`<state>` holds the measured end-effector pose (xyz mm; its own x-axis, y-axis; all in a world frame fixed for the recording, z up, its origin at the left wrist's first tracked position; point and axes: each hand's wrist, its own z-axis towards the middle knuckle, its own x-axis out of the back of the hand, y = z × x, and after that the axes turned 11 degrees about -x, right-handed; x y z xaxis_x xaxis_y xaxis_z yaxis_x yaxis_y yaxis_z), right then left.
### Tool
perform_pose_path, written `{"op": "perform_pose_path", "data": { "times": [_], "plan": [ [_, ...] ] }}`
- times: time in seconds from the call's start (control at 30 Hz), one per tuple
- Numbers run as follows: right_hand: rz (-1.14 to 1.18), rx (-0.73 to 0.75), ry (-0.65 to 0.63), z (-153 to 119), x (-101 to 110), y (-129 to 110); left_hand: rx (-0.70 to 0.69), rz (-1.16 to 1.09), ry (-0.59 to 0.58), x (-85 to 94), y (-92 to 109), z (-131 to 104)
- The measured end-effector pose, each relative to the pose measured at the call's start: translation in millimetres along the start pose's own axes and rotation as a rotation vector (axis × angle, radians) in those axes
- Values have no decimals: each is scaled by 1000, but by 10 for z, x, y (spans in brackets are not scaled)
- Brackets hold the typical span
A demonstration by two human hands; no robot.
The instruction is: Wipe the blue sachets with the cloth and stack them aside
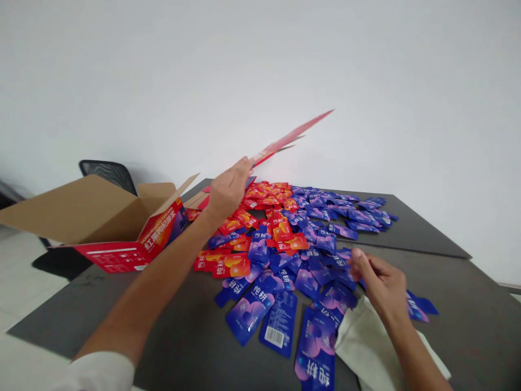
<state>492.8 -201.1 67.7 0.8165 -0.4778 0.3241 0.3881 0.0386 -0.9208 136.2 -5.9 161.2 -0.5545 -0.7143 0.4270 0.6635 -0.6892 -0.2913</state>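
Note:
My left hand (228, 187) is raised above the table, its fingers closed on the end of a flat red cardboard piece (291, 138) that slants up to the right, slightly blurred. Below it spreads a pile of red sachets (234, 265), with blue sachets (252, 307) in front and to the right. My right hand (378, 279) hovers at the right edge of the blue sachets with its fingers curled; whether anything is between them is too small to tell. A pale cloth (364, 339) lies under my right wrist.
On the left of the dark table (183, 331) stands an open red box (122, 255) with its brown flaps spread. Behind the box is a black mesh chair (109, 175). A white wall (260, 70) rises beyond the table.

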Motion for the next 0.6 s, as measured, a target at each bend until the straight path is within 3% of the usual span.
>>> {"op": "perform_pose_path", "data": {
  "times": [0.13, 0.2, 0.3, 0.43, 0.5, 0.6],
  "plan": [
    [661, -205, -512, -124, -191, -346, -296, -185, 46, 144, 742, -4],
    [856, -225, -611, -220, -313, -554, -381, -284, 36, 169, 1087, -81],
    [949, -282, -549, -324, -494, -777, -459, -352, 22, 161, 1520, -231],
    [941, -428, -244, -312, -703, -740, -508, -388, 19, 135, 1935, -384],
    [950, -444, -118, -259, -754, -624, -524, -446, 17, 141, 2042, -409],
    [916, -407, -132, -134, -670, -463, -400, -612, 11, 198, 1966, -395]
  ]
}}
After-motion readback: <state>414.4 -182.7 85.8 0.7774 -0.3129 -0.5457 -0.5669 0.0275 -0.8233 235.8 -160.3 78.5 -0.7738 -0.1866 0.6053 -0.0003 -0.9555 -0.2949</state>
